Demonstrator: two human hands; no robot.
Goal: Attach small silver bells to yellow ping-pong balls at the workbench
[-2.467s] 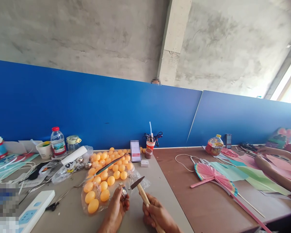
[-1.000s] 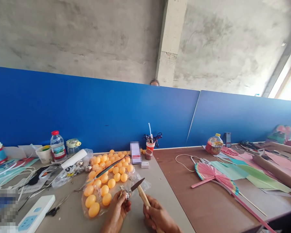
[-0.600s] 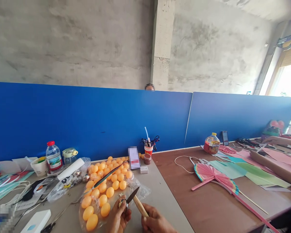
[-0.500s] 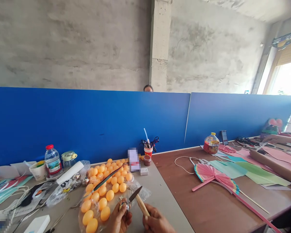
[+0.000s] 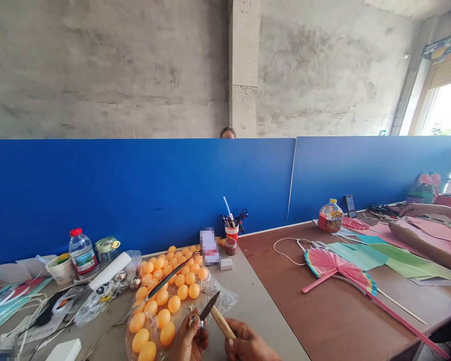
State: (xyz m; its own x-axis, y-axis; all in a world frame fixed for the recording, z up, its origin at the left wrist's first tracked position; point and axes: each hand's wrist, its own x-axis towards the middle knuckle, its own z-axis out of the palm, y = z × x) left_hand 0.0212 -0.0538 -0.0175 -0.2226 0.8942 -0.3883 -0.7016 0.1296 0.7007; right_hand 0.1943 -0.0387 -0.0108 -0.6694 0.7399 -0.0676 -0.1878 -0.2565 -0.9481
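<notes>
My left hand (image 5: pixel 190 338) is closed around a shiny silver, rounded object (image 5: pixel 194 321) near the table's front. A dark pointed blade (image 5: pixel 210 305) rises from beside it, tip up and to the right. I cannot tell whether the blade is joined to the silver object or also held by this hand. My right hand (image 5: pixel 248 341) grips a pale wooden stick (image 5: pixel 222 322), whose upper end comes close to the blade. Left of my hands, many orange balls (image 5: pixel 167 333) lie on clear plastic, with a dark strap (image 5: pixel 169 277) across them.
Behind the balls stand a phone (image 5: pixel 209 246), a red-and-white cup (image 5: pixel 231 232) and a small box (image 5: pixel 226 264). A red-capped bottle (image 5: pixel 82 253) and cables are at left. On the brown table lie a pink fan (image 5: pixel 336 268) and coloured sheets. A co-worker's arms (image 5: pixel 428 235) reach in at right.
The view has shifted slightly, so the table items sit a little differently. Both hands keep their holds, the stick still close to the blade. The co-worker's arms have moved a little.
</notes>
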